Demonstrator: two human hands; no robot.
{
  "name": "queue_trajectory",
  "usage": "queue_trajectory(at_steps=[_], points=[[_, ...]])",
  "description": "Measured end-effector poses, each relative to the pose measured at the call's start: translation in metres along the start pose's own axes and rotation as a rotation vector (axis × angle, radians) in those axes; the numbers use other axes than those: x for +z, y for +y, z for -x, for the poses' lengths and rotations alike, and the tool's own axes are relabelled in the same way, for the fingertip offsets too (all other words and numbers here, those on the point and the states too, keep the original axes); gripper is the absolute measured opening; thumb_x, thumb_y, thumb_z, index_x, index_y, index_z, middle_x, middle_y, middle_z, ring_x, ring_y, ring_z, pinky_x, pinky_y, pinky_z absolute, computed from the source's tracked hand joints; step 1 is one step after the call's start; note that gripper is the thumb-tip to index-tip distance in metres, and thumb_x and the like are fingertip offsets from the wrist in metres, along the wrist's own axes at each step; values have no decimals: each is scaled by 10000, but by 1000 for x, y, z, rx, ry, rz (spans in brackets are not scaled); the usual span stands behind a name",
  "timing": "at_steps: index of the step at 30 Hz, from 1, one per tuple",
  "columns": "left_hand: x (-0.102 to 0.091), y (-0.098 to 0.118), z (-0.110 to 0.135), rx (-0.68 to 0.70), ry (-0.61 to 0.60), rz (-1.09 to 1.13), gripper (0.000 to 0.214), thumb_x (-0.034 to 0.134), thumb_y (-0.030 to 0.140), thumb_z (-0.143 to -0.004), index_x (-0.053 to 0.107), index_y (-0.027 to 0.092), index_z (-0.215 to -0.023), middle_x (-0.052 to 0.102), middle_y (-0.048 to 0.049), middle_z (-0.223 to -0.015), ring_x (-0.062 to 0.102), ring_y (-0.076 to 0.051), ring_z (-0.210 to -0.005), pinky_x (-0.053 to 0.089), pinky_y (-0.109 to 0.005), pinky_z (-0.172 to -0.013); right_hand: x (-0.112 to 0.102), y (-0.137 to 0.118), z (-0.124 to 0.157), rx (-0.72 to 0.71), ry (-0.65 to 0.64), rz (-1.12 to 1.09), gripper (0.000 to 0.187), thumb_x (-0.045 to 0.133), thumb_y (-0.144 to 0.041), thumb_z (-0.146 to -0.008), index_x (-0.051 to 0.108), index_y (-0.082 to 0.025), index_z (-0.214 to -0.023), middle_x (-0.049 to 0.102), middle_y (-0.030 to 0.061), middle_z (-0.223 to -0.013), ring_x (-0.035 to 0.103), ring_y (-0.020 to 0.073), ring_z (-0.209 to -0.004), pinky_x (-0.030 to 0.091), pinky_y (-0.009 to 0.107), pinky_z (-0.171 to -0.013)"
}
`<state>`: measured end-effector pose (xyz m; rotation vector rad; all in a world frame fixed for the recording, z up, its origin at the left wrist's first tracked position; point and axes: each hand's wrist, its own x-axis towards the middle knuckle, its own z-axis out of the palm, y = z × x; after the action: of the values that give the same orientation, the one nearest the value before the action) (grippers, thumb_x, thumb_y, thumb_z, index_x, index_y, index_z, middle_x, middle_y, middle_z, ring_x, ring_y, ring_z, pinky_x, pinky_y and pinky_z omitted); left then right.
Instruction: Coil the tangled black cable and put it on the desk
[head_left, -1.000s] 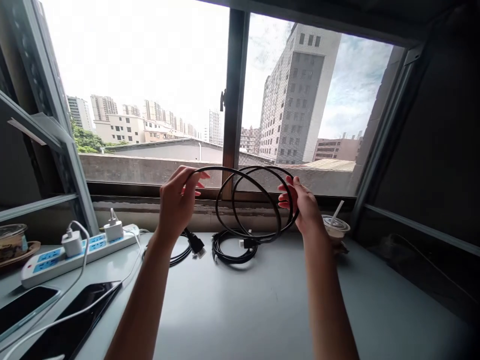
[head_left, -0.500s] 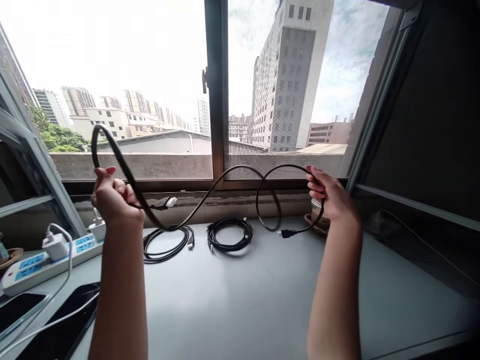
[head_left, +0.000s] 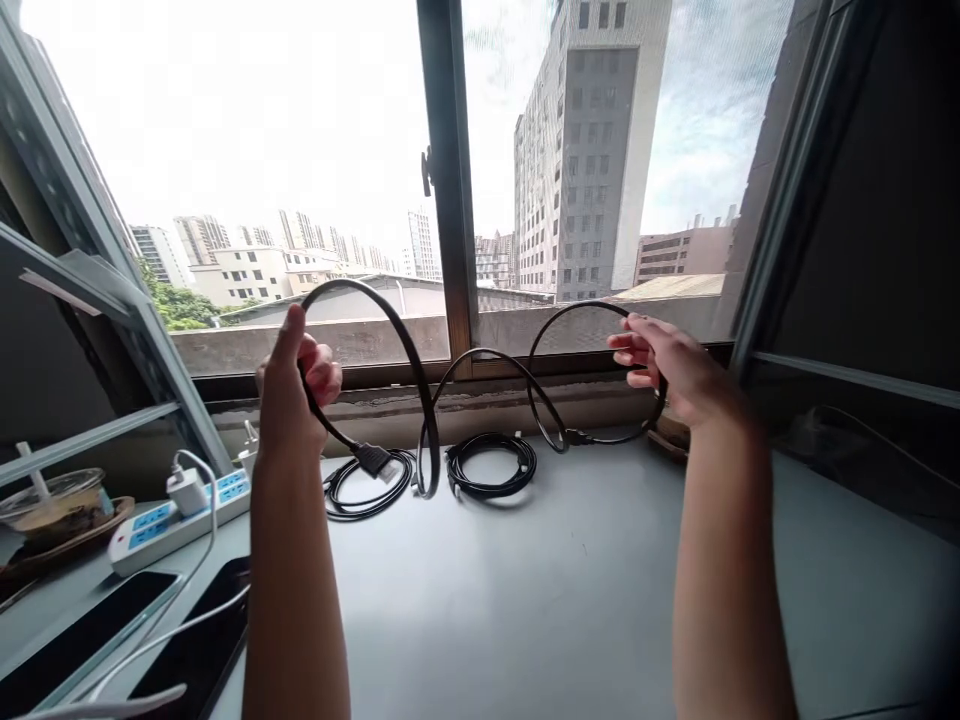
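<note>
A black HDMI cable (head_left: 412, 346) hangs in loose loops between my two hands, above the table. My left hand (head_left: 295, 375) is closed on it near one end, thumb upward, and a black plug (head_left: 371, 458) with a pale tip dangles below. My right hand (head_left: 670, 365) pinches the other side between thumb and fingers, the remaining fingers loosely curled. The second plug (head_left: 577, 437) hangs left of that hand. Behind the held cable, two coiled black cables lie on the table: a left coil (head_left: 360, 515), partly covered, and a right coil (head_left: 491, 490).
On the left stand a white power strip (head_left: 187, 530) with chargers and a plastic cup (head_left: 56, 505) with a straw. Two dark phones and white cords lie in front on the grey table (head_left: 487, 620). A window frame (head_left: 450, 200) rises behind; something round is partly hidden behind my right hand.
My left hand has shifted right relative to the table and turned thumb-up, bringing the cable loops closer together. The view has swung left, showing more of the cup and phones.
</note>
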<state>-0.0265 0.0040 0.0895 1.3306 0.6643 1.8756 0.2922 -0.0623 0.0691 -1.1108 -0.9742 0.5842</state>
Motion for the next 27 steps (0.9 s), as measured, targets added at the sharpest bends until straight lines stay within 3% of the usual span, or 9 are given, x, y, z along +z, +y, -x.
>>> queue_trajectory(at_steps=[3,6,9,12,15,18,21,24,27], points=[[4,1,2,22,-118,-24,647,709,622,-601,235,195,-492,196,85,-414,170,-33,-340,21,-278,-388,21,5,0,76,-212,-27,124,448,-303,-887,530,-211,-896,683,45,-838,640,143,-743,514,210,-514],[9,6,7,115,-35,0,646,763,565,-570,250,191,-459,185,89,-397,150,-27,-331,10,-281,-386,48,17,0,147,-422,47,223,471,-401,-891,507,-205,-991,688,75,-891,659,182,-839,558,264,-603],[17,9,13,187,37,38,633,778,514,-582,256,189,-432,188,88,-384,142,-27,-325,5,-283,-381,73,27,1,203,-613,34,284,465,-431,-898,457,-195,-1055,689,82,-873,667,166,-722,542,251,-545],[21,10,16,242,58,56,629,756,517,-620,253,191,-427,191,87,-376,142,-29,-317,11,-279,-368,85,27,3,209,-766,-82,282,507,-431,-881,440,-185,-1004,685,72,-842,543,67,-474,380,147,-358],[16,12,15,269,25,79,633,726,525,-659,240,190,-431,169,89,-363,126,-30,-309,10,-266,-355,81,18,4,143,-696,-217,288,592,-428,-828,467,-170,-862,631,8,-740,306,-16,-360,180,108,-300],[7,17,12,314,28,118,621,652,488,-762,220,177,-442,145,89,-361,101,-29,-306,19,-245,-348,64,10,0,83,-564,-305,299,692,-379,-744,486,-163,-764,511,-60,-612,228,-24,-365,115,109,-309],[0,22,10,321,165,169,593,476,457,-895,173,171,-473,123,79,-352,88,-44,-298,36,-237,-342,43,7,-7,30,-439,-376,286,724,-377,-683,556,-177,-797,376,-104,-509,153,-5,-362,64,139,-314],[-3,21,7,321,297,205,593,429,484,-908,149,173,-487,129,74,-345,99,-51,-290,43,-241,-332,30,4,-11,-98,-371,-434,267,642,-424,-735,617,-210,-891,216,-125,-438,62,35,-370,64,183,-321],[-4,8,2,354,136,159,649,579,588,-772,185,174,-466,152,83,-348,116,-38,-292,49,-233,-321,28,1,-6,-285,-382,-452,353,486,-499,-824,618,-268,-1057,98,-119,-414,19,74,-377,82,220,-327]])
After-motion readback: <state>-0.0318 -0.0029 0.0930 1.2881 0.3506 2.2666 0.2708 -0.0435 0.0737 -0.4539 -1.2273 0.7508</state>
